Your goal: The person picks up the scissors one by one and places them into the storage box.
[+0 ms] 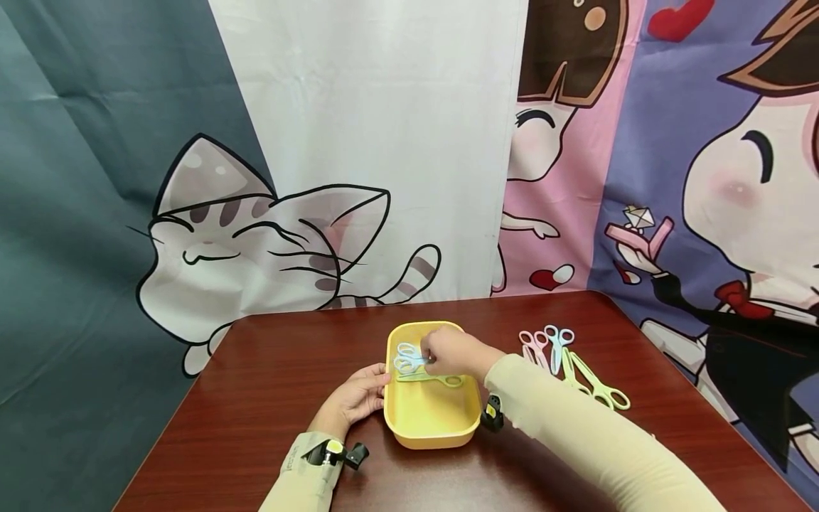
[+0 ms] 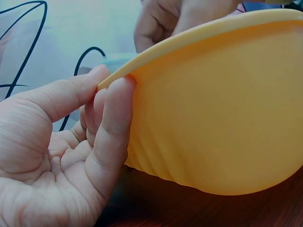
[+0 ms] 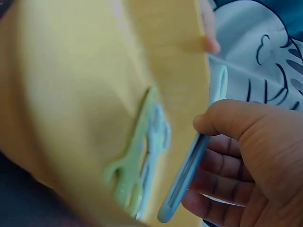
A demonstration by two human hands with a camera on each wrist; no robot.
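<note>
My left hand (image 1: 360,397) pinches the left rim of a yellow plastic basket (image 1: 431,423) between thumb and fingers; its outer wall (image 2: 213,109) fills much of the left wrist view. Over the basket, my right hand (image 1: 451,350) holds light blue scissors (image 3: 182,177) between thumb and fingers, seen edge-on in the right wrist view. Inside the basket lie green scissors (image 3: 124,189), their handle pointing right in the head view, beside another pair of light blue scissors (image 3: 152,151).
On the dark red wooden table (image 1: 288,355), pink scissors (image 1: 536,345), blue scissors (image 1: 558,341) and light green scissors (image 1: 598,387) lie to the basket's right, partly behind the right sleeve (image 1: 576,427). A cartoon-printed curtain (image 1: 384,107) hangs behind the table.
</note>
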